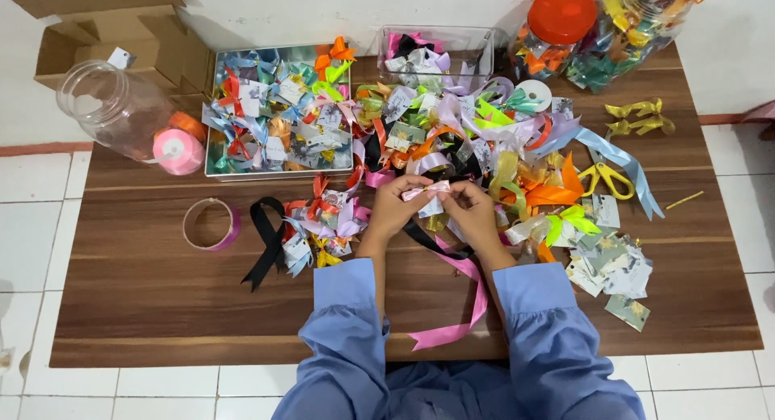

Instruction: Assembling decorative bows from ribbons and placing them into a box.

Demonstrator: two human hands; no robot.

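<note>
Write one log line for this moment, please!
left hand: holds pink bow | right hand: holds pink bow | scissors: untouched

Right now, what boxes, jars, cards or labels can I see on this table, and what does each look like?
Cardboard box: top left, brown, flaps open.
Clear jar: left, on its side.
Red-lidded jar: top right, holding ribbons.
Small cards: right of the hands, pale, heaped.
Tray: upper left, shallow, full of bows.

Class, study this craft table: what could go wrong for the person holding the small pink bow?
1. The left hand and right hand pinch the pink bow between fingertips; it might slip and loosen.
2. The pink ribbon trails over the table edge and could snag on a sleeve.
3. The yellow scissors lie half buried in ribbons, easy to grab blindly.
</note>
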